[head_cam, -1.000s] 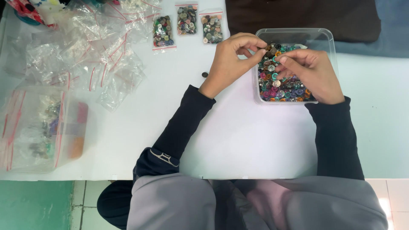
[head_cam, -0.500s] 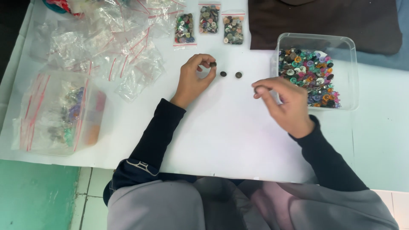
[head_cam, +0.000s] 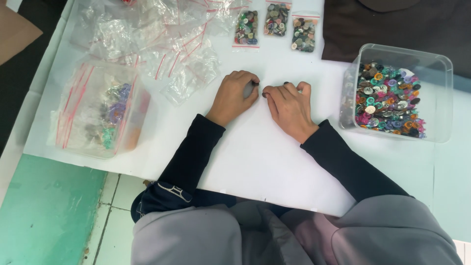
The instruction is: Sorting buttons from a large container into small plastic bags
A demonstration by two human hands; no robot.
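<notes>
My left hand (head_cam: 237, 96) rests curled on the white sheet (head_cam: 255, 162), thumb and forefinger pinched on a small dark button (head_cam: 255, 84). Close beside it, my right hand (head_cam: 290, 107) lies knuckles up, its thumb and fingertips closed on another dark button (head_cam: 265, 94). A third dark button (head_cam: 286, 83) peeks out behind its fingers. The two hands almost touch. To the right stands a clear plastic box (head_cam: 444, 98) holding many mixed coloured buttons (head_cam: 387, 100).
Three small zip bags filled with buttons (head_cam: 277, 20) lie in a row beyond the hands. A heap of empty zip bags (head_cam: 162, 44) covers the upper left. A clear tub with filled bags (head_cam: 98, 113) stands at the left. Dark cloth (head_cam: 392, 24) lies behind the box.
Both hands have left the button box. My left hand carried a dark button out onto the sheet, then my right hand moved left to the dark buttons lying beside it.
</notes>
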